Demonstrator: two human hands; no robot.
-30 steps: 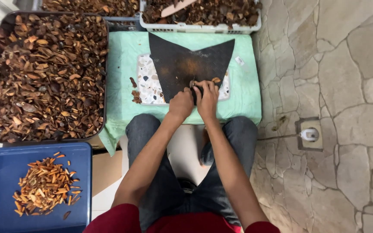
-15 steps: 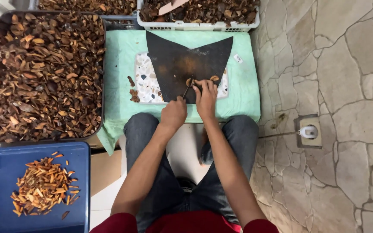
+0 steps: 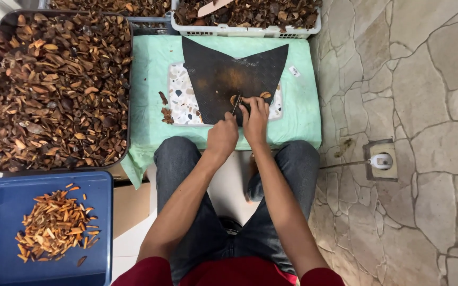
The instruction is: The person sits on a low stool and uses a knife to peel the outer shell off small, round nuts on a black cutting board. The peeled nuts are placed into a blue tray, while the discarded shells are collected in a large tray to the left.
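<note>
Left hand grips a knife, right hand pins a husk on the dark mat; few orange slivers fill the blue bin, the husk tray heaped

One head view — looking steeply down, close over lap and green-covered table.

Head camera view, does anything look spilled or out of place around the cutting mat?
A few brown husk scraps lie loose off the dark mat, on the speckled board's left edge and the green cloth. Otherwise nothing stands out.
</note>
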